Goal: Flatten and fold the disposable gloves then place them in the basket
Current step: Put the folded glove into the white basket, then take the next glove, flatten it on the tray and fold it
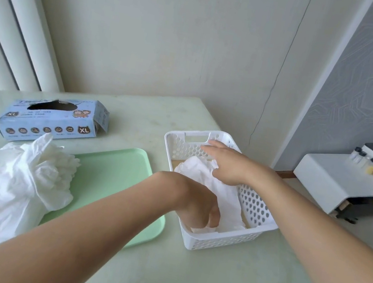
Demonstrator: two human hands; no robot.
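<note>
1. Already inside the white basket (pixel 255 209), the folded gloves (pixel 225 195) lie with their long axis running from near-left to far-right.
2. Left hand (pixel 201 208) fingers curl onto the near end, apparently gripping it; right hand (pixel 224 163) rests flat on the far end, fingers straight.
3. Unfolded gloves (pixel 6 182) remain heaped on the green tray (pixel 116 166), nearer the left hand; glove box (pixel 52 117) on the tabletop (pixel 181 277).

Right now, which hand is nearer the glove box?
Left. The left hand is inside the basket's near left corner; the right hand lies farther right, away from the glove box.
</note>
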